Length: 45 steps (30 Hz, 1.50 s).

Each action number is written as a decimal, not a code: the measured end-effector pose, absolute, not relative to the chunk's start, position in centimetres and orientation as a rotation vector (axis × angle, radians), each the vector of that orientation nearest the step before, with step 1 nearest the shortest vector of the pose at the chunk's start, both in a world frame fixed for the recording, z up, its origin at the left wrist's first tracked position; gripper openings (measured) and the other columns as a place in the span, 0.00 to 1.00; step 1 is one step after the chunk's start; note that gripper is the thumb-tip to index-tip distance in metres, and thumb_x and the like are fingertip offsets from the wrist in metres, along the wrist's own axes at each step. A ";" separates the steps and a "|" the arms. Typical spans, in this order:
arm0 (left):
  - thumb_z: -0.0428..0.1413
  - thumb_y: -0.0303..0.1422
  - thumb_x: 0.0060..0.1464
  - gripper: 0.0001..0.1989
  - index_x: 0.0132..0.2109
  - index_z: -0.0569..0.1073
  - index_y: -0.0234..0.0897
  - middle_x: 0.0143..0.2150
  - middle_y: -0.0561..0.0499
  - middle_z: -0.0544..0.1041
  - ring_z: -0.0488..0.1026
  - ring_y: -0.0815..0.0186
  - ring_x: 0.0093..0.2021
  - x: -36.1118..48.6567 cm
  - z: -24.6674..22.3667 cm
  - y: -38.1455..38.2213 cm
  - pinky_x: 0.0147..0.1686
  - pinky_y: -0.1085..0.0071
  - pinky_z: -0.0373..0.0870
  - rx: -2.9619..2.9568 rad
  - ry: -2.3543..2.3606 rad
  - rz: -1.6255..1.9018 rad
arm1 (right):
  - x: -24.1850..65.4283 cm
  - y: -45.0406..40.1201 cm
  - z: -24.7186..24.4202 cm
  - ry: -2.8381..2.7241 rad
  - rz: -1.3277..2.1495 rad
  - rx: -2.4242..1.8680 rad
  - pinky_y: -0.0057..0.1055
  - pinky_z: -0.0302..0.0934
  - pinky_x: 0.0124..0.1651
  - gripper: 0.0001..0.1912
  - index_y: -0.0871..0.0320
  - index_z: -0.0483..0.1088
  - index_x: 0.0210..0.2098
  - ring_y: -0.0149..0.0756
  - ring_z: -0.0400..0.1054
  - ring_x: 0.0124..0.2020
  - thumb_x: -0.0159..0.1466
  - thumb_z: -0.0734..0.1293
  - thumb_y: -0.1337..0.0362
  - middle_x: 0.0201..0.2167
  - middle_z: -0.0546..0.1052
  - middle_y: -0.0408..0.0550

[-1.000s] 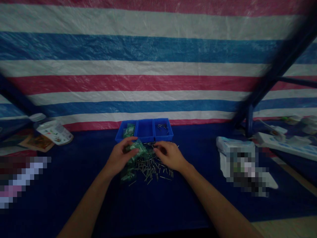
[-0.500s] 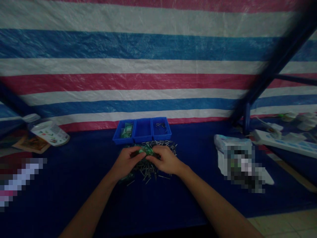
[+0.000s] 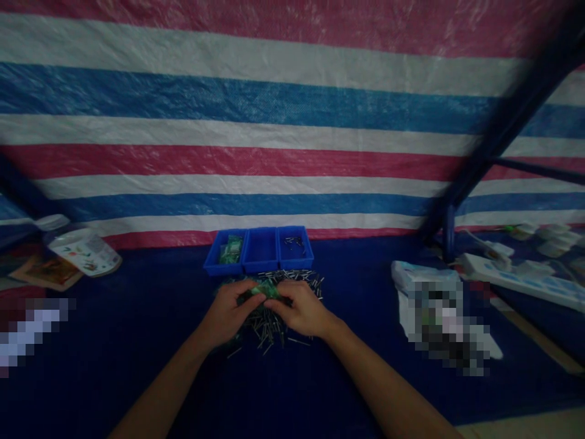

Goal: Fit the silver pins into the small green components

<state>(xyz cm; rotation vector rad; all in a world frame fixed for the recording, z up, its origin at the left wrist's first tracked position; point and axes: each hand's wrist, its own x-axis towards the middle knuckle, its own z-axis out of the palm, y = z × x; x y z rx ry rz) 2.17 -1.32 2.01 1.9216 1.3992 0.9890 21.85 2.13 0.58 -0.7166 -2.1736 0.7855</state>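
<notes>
Blue tabletop (image 3: pixel 137 311), with left hand (image 3: pixel 231 310) and right hand (image 3: pixel 299 305) pinching a green packet (image 3: pixel 266 288) in front of a blue tray (image 3: pixel 261 267).

Thumbs and fingers press on the packet, nearer than the tray, over loose metal pins (image 3: pixel 267 329); if the plastic tore or slipped, whatever is inside could probably spill among them. Left in the tray sit green packets (image 3: pixel 231 250), right in it a few dark pins (image 3: pixel 294 245); behind the tray, in dim light, hangs a striped sheet (image 3: pixel 274 161).
</notes>
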 end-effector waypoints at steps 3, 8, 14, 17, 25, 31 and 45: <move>0.54 0.42 0.58 0.15 0.29 0.74 0.36 0.26 0.54 0.72 0.66 0.66 0.29 2.2 1.9 -1.4 0.31 0.72 0.61 1.925 1.398 1.001 | 21.8 2.1 0.7 -2.167 0.789 -0.712 0.28 0.51 0.30 0.19 0.56 0.61 0.22 0.29 0.59 0.25 0.66 0.64 0.56 0.21 0.65 0.39; 0.54 0.42 0.58 0.16 0.30 0.75 0.35 0.27 0.53 0.72 0.67 0.66 0.29 2.3 1.6 -1.4 0.30 0.72 0.62 1.890 1.446 1.025 | 21.8 2.1 1.0 -2.130 0.807 -0.739 0.27 0.50 0.28 0.15 0.56 0.61 0.23 0.28 0.58 0.24 0.64 0.65 0.59 0.21 0.64 0.38; 0.57 0.43 0.57 0.14 0.36 0.78 0.36 0.31 0.51 0.77 0.71 0.64 0.32 2.1 1.0 -1.2 0.34 0.71 0.66 1.834 1.376 1.051 | 21.8 2.1 1.2 -2.024 0.944 -0.787 0.26 0.51 0.26 0.13 0.56 0.64 0.24 0.27 0.56 0.23 0.64 0.65 0.62 0.21 0.64 0.38; 0.57 0.42 0.58 0.14 0.37 0.78 0.35 0.33 0.50 0.78 0.72 0.63 0.33 2.1 1.1 -1.2 0.35 0.70 0.66 1.833 1.372 1.041 | 21.8 2.1 1.1 -1.997 0.969 -0.817 0.26 0.51 0.26 0.13 0.56 0.64 0.24 0.27 0.56 0.23 0.65 0.66 0.62 0.20 0.64 0.37; 0.55 0.43 0.59 0.15 0.30 0.74 0.36 0.27 0.53 0.71 0.66 0.66 0.29 2.2 1.6 -1.3 0.31 0.71 0.61 1.921 1.371 1.024 | 21.8 2.2 0.8 -1.986 1.033 -0.797 0.27 0.50 0.26 0.16 0.56 0.62 0.23 0.28 0.55 0.23 0.65 0.66 0.58 0.20 0.61 0.37; 0.55 0.42 0.57 0.15 0.29 0.72 0.36 0.26 0.54 0.70 0.64 0.67 0.28 2.5 1.5 -1.3 0.30 0.71 0.60 1.864 1.405 1.043 | 21.9 2.4 0.8 -1.953 1.042 -0.807 0.28 0.49 0.27 0.17 0.55 0.61 0.23 0.29 0.54 0.24 0.65 0.65 0.56 0.20 0.61 0.38; 0.55 0.40 0.60 0.14 0.31 0.73 0.35 0.28 0.54 0.71 0.66 0.67 0.30 2.3 1.2 -1.2 0.31 0.72 0.61 1.972 1.318 1.081 | 21.7 2.2 0.7 -2.028 0.939 -0.804 0.27 0.49 0.26 0.15 0.55 0.61 0.25 0.28 0.54 0.24 0.66 0.64 0.59 0.21 0.62 0.38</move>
